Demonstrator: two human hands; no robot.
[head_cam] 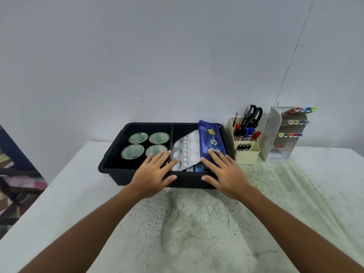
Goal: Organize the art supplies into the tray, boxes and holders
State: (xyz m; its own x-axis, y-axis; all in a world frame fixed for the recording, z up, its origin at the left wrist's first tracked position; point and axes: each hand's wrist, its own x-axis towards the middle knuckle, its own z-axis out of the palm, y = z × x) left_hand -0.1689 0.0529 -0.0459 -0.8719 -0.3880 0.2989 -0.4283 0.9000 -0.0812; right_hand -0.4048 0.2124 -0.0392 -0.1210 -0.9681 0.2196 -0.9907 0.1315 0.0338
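Clearly we risk tipping the white plastic palette (186, 149) leaning in the black divided tray (118, 170), as our flat, empty left hand (152, 174) and right hand (224, 175) nudge the blue pouch (210, 139).

Plain grey wall (157, 46), speckled table (197, 223)

We see a black tray (110, 170) of smooth, matt plastic, holding a glossy white plastic palette (186, 149) and a shiny blue pouch (210, 140). The cream marker holder (246, 156) looks like matt plastic, and the tabletop (197, 233) is rough, speckled and stained.
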